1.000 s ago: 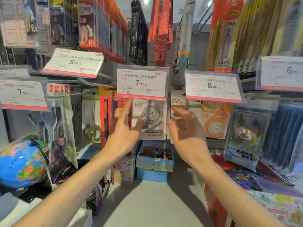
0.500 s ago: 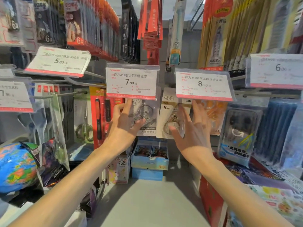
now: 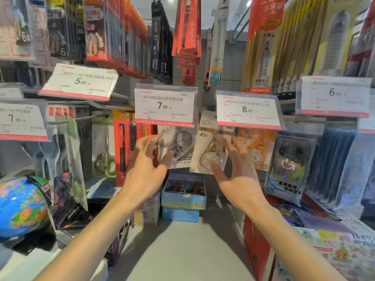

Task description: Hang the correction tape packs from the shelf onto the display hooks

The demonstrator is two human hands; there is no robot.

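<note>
Nearest you, both forearms reach forward over a pale grey shelf [image 3: 182, 246]. A globe [image 3: 22, 205] sits low at your left, and printed boxes lie at your right.

Your left hand [image 3: 145, 165] is raised with fingers spread and nearly straight. Its thumb touches the lower front of a correction tape pack [image 3: 179, 147] with a grey wheel, and its fingertips lie at the pack's left edge. The grip is loose, steadying the pack, not closed around it.

Your right hand [image 3: 236, 175] is also open, fingers straight and pointing up. Its thumb rests against the front of a second pack [image 3: 211, 151], white and marked 40m, and its fingers lie along the pack's right side. This pack tilts, with its bottom swung toward the left.

Just behind the hands, small blue boxes [image 3: 183, 197] are stacked on the shelf. Above both packs hang two price tags, one reading 7.90 [image 3: 164, 106] and one reading 8.00 [image 3: 248, 110]. They cover the tops of the packs, so I cannot tell whether either pack is fully on its hook.

You appear to be seating the 40m pack. The next move likely calls for sliding it back until it hangs straight, then letting go.
</note>
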